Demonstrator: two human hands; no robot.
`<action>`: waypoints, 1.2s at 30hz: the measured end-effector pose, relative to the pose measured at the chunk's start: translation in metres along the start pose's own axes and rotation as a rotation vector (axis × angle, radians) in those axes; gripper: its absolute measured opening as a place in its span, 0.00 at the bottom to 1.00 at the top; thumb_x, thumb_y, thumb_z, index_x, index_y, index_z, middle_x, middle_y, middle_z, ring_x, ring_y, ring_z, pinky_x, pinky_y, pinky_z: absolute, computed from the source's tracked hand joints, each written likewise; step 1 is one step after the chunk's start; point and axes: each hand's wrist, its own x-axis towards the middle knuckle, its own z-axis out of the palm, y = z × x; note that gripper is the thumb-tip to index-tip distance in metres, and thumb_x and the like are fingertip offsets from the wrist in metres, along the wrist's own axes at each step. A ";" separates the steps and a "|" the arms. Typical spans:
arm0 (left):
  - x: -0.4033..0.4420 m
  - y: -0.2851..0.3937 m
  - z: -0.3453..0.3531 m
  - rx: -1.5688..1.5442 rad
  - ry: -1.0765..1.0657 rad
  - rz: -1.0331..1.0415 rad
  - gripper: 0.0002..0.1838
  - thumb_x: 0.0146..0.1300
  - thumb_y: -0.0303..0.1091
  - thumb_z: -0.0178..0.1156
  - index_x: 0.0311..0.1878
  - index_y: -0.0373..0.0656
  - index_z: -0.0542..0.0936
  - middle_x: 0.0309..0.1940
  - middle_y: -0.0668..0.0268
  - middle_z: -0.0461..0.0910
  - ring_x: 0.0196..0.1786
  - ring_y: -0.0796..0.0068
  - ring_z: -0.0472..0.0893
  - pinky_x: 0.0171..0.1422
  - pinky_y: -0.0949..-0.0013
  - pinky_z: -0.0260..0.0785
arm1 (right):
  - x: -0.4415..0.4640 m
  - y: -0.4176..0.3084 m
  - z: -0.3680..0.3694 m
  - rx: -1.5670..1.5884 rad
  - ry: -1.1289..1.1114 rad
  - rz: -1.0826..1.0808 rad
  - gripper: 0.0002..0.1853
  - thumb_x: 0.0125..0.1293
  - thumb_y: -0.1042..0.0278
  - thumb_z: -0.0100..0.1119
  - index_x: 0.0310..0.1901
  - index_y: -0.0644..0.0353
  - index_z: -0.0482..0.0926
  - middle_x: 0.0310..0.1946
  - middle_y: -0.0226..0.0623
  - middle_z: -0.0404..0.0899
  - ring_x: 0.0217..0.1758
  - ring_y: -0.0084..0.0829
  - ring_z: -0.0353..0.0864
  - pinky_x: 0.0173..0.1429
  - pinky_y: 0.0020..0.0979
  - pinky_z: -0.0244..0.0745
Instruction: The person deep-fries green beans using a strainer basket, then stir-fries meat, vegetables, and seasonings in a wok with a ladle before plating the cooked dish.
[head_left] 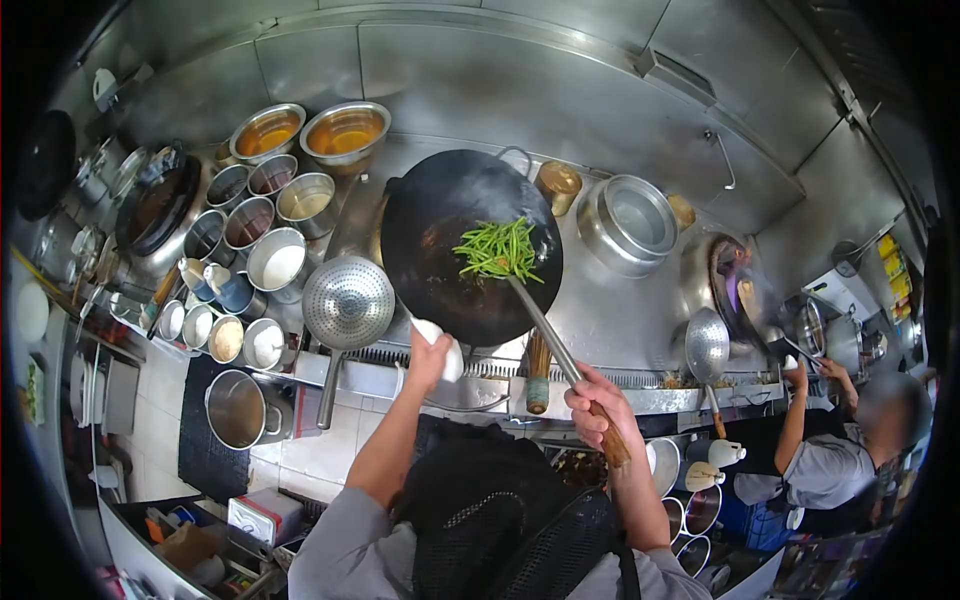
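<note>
Here, steel wall (480,75), counter (600,315), beans (500,248) in wok (430,285), left fingers (437,344) clutching cloth (451,362), right fingers (584,399) gripping ladle (549,336)

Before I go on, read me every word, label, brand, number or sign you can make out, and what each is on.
No text is readable anywhere in view.
Yellow packets at the far right: any print is too small and blurred.
Red-and-white box at lower left: any print is too blurred.
Wok and long-handled tool in the right hand: no lettering visible.
</note>
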 end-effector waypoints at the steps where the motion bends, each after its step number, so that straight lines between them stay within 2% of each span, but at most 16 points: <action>1: 0.011 -0.006 -0.001 -0.018 0.006 0.018 0.25 0.65 0.28 0.60 0.65 0.37 0.70 0.51 0.54 0.80 0.50 0.61 0.83 0.57 0.58 0.77 | -0.001 0.000 -0.001 0.034 -0.020 -0.007 0.25 0.78 0.71 0.52 0.75 0.55 0.64 0.30 0.33 0.68 0.12 0.15 0.63 0.11 0.22 0.60; 2: 0.014 0.001 -0.001 -0.017 0.010 0.021 0.25 0.65 0.28 0.60 0.65 0.37 0.70 0.51 0.54 0.80 0.50 0.61 0.83 0.57 0.58 0.77 | -0.001 0.001 -0.002 0.034 -0.024 -0.005 0.25 0.78 0.71 0.52 0.75 0.55 0.64 0.30 0.33 0.68 0.12 0.15 0.63 0.11 0.22 0.60; 5: 0.026 0.022 -0.002 -0.312 -0.029 -0.356 0.09 0.70 0.31 0.61 0.50 0.44 0.74 0.37 0.59 0.83 0.31 0.64 0.84 0.32 0.55 0.82 | 0.000 -0.001 0.000 0.037 -0.015 -0.034 0.25 0.79 0.71 0.52 0.75 0.55 0.64 0.30 0.32 0.69 0.12 0.15 0.62 0.10 0.22 0.60; 6: 0.032 0.025 0.003 -0.322 -0.033 -0.392 0.09 0.71 0.33 0.62 0.49 0.43 0.74 0.32 0.60 0.81 0.28 0.64 0.83 0.33 0.55 0.82 | 0.001 -0.003 0.002 0.003 -0.022 -0.054 0.25 0.79 0.71 0.53 0.75 0.55 0.65 0.30 0.32 0.69 0.12 0.16 0.62 0.11 0.23 0.60; 9: 0.059 0.004 0.019 -0.297 0.007 -0.334 0.23 0.68 0.36 0.66 0.57 0.37 0.67 0.41 0.59 0.80 0.37 0.70 0.83 0.37 0.60 0.79 | 0.003 -0.008 0.005 -0.040 -0.022 -0.067 0.24 0.79 0.71 0.53 0.75 0.52 0.66 0.30 0.33 0.68 0.11 0.15 0.62 0.09 0.23 0.59; 10: 0.063 0.005 0.020 -0.223 0.015 -0.410 0.34 0.69 0.45 0.69 0.66 0.33 0.63 0.50 0.54 0.80 0.47 0.66 0.84 0.47 0.58 0.80 | 0.003 -0.010 0.006 -0.055 -0.017 -0.069 0.24 0.80 0.70 0.52 0.75 0.50 0.68 0.30 0.34 0.68 0.11 0.15 0.61 0.08 0.23 0.59; 12: 0.070 -0.009 0.012 -0.152 0.044 -0.477 0.43 0.72 0.53 0.67 0.73 0.31 0.58 0.58 0.52 0.79 0.57 0.63 0.81 0.59 0.57 0.78 | 0.002 -0.012 0.012 -0.079 0.004 -0.069 0.25 0.80 0.70 0.52 0.75 0.50 0.67 0.29 0.34 0.68 0.11 0.15 0.61 0.08 0.23 0.59; 15: 0.059 -0.016 -0.003 -0.162 0.150 -0.227 0.48 0.74 0.59 0.63 0.78 0.30 0.55 0.66 0.53 0.75 0.64 0.63 0.79 0.66 0.57 0.74 | 0.005 -0.016 0.015 -0.132 -0.052 -0.080 0.25 0.80 0.71 0.52 0.76 0.51 0.66 0.29 0.33 0.68 0.11 0.15 0.61 0.09 0.23 0.59; 16: 0.054 -0.015 -0.016 -0.202 0.169 -0.230 0.42 0.76 0.58 0.61 0.76 0.34 0.60 0.65 0.57 0.76 0.63 0.66 0.79 0.65 0.57 0.75 | 0.004 -0.018 0.017 -0.152 -0.057 -0.067 0.26 0.79 0.72 0.51 0.76 0.52 0.66 0.28 0.33 0.68 0.10 0.15 0.61 0.09 0.22 0.59; 18: 0.013 0.014 -0.031 -0.336 0.319 -0.178 0.31 0.77 0.60 0.59 0.68 0.44 0.69 0.46 0.66 0.82 0.45 0.72 0.84 0.45 0.60 0.82 | 0.008 -0.022 0.019 -0.184 -0.091 -0.037 0.26 0.79 0.73 0.51 0.76 0.52 0.66 0.28 0.33 0.68 0.10 0.15 0.61 0.09 0.22 0.60; 20: -0.036 0.035 -0.063 -0.433 0.222 -0.189 0.28 0.78 0.57 0.58 0.69 0.47 0.69 0.49 0.66 0.79 0.46 0.72 0.83 0.45 0.60 0.81 | 0.012 -0.023 0.018 -0.248 -0.161 0.013 0.27 0.78 0.74 0.51 0.77 0.52 0.65 0.27 0.34 0.68 0.11 0.16 0.61 0.09 0.22 0.60; 28: -0.264 0.015 -0.098 -0.495 0.638 -0.078 0.25 0.78 0.57 0.58 0.62 0.48 0.71 0.37 0.68 0.79 0.38 0.70 0.83 0.38 0.62 0.79 | 0.047 -0.027 0.045 -0.469 -0.569 0.421 0.34 0.77 0.74 0.54 0.81 0.53 0.57 0.28 0.34 0.70 0.12 0.20 0.65 0.12 0.24 0.63; 30: -0.321 -0.019 -0.090 -0.543 0.845 -0.005 0.26 0.79 0.56 0.58 0.65 0.47 0.71 0.38 0.67 0.81 0.39 0.69 0.83 0.40 0.61 0.80 | 0.053 -0.016 0.057 -0.562 -0.700 0.560 0.36 0.77 0.74 0.53 0.82 0.53 0.53 0.28 0.33 0.69 0.12 0.20 0.65 0.13 0.24 0.63; 32: -0.379 -0.040 -0.067 -0.585 1.016 -0.112 0.24 0.80 0.57 0.56 0.63 0.48 0.72 0.42 0.64 0.82 0.40 0.68 0.84 0.40 0.59 0.81 | 0.056 0.005 0.070 -0.613 -0.746 0.608 0.36 0.77 0.74 0.52 0.82 0.53 0.52 0.28 0.35 0.69 0.11 0.20 0.65 0.12 0.25 0.63; 34: -0.428 -0.050 -0.038 -0.550 1.226 0.001 0.35 0.77 0.53 0.62 0.74 0.41 0.64 0.52 0.62 0.82 0.48 0.71 0.82 0.50 0.61 0.79 | 0.057 0.037 0.091 -0.619 -0.919 0.752 0.35 0.77 0.74 0.50 0.82 0.54 0.52 0.27 0.35 0.68 0.10 0.20 0.64 0.10 0.25 0.64; 36: -0.471 -0.079 -0.013 -0.507 1.399 0.049 0.35 0.76 0.52 0.64 0.73 0.38 0.64 0.56 0.61 0.80 0.52 0.72 0.80 0.53 0.61 0.78 | 0.048 0.066 0.105 -0.684 -1.034 0.843 0.34 0.78 0.74 0.49 0.82 0.56 0.51 0.26 0.36 0.67 0.09 0.21 0.63 0.08 0.26 0.64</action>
